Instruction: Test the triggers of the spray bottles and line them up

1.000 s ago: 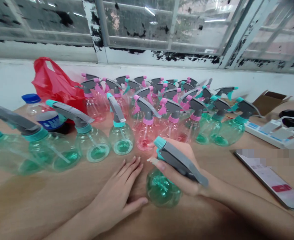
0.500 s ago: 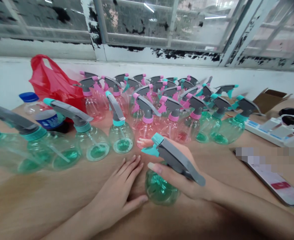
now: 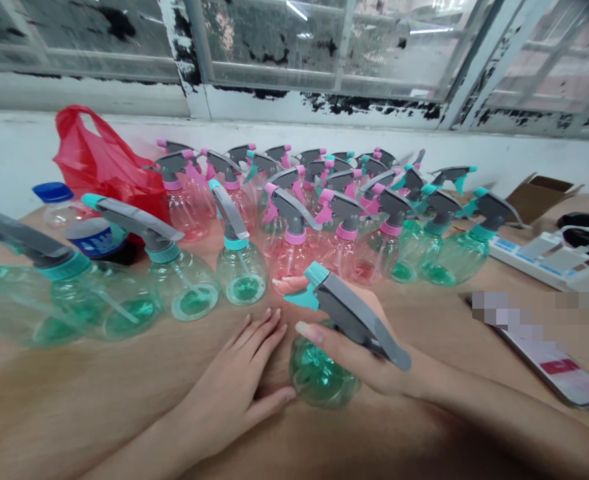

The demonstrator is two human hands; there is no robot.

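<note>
My right hand (image 3: 369, 347) is wrapped around the neck of a green spray bottle (image 3: 319, 373) with a grey and teal trigger head, its nozzle pointing up and to the left. The bottle's lower body shows below my thumb; its neck is mostly hidden by the hand. Flat on the wooden table (image 3: 139, 407) lies my left hand (image 3: 249, 367), fingers stretched out, its thumb tip close to the held bottle. Beyond the left fingertips stands another green spray bottle (image 3: 247, 277) with a teal collar. A pink spray bottle (image 3: 294, 253) stands just behind my right fingers.
Several pink and green spray bottles crowd the back. More green ones line the left, near a blue-capped drink bottle (image 3: 91, 233) and a red plastic bag (image 3: 109, 173). On the right are a phone (image 3: 549, 353), a white power strip (image 3: 529, 253) and an open cardboard box (image 3: 539, 200).
Both hands and the held spray bottle stay almost where they were. The whole view has shifted very slightly.
</note>
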